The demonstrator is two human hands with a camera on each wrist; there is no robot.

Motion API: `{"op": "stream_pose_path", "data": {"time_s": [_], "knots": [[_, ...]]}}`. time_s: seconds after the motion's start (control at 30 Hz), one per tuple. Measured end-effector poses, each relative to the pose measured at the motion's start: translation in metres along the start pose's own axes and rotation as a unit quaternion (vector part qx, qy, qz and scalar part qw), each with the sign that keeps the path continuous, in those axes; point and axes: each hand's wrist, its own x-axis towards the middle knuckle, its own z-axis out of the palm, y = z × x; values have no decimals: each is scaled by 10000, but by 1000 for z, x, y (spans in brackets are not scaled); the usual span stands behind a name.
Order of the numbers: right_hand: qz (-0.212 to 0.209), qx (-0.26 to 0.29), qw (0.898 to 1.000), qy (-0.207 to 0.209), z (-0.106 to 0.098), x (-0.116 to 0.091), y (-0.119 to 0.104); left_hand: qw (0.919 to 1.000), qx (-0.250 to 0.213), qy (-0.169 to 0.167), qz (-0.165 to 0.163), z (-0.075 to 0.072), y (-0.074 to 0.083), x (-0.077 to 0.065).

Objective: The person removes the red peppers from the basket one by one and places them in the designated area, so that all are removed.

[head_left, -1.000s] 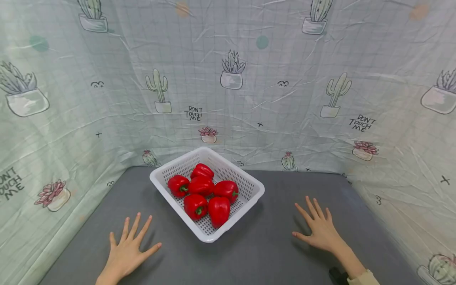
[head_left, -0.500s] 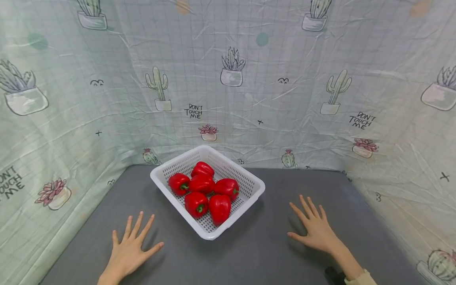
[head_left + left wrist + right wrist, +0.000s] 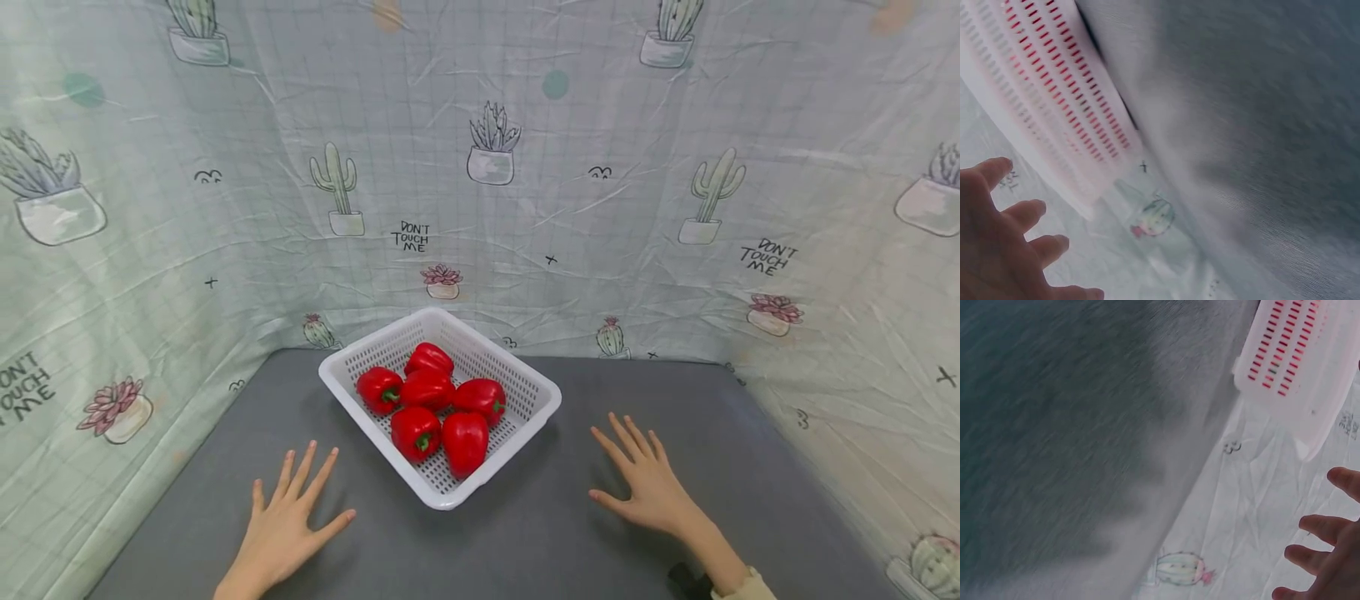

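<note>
A white slotted plastic basket (image 3: 517,371) sits at an angle on the dark grey table, with several red bell peppers (image 3: 427,389) inside. My left hand (image 3: 281,529) hovers palm down at the front left of the basket, fingers spread and holding nothing. On the other side, my right hand (image 3: 648,492) is also spread and holds nothing, a short distance right of the basket. Both wrist views show the basket's slotted wall (image 3: 1054,81) with red showing through the slots. Fingers of each hand reach into the lower corner of its wrist view.
The grey tabletop (image 3: 525,542) extends around the basket and under both hands. A pale curtain (image 3: 555,192) printed with cactus pots encloses the table at the back and on both sides. A black band (image 3: 686,581) is at my right wrist, below a cream sleeve edge.
Both hands have shifted inward toward the basket, the left one rightward and the right one leftward. Fingers stay spread, and the basket and peppers stay in place.
</note>
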Motion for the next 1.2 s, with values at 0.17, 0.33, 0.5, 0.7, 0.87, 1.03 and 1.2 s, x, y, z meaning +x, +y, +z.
{"op": "stream_pose_path", "data": {"time_s": [0.17,0.33,0.5,0.7,0.87,1.03,1.2], "knots": [[-119,61,9999,94,2,6,-9,9997,-186,124,123,-3,12,0],[-211,124,9995,183,0,15,-17,9985,-422,195,305,-5,24,4],[-349,162,9986,375,-1,22,-23,9972,-518,273,459,-8,35,11],[-521,214,9968,566,-1,31,-28,9958,-551,288,668,-12,43,19],[-678,463,9941,712,-1,41,-34,9942,-599,392,797,-13,46,29],[-897,722,9889,941,3,53,-42,9931,-656,521,824,-12,48,39],[-1089,865,9832,1186,10,65,-49,9921,-682,670,816,-7,47,50]]}}
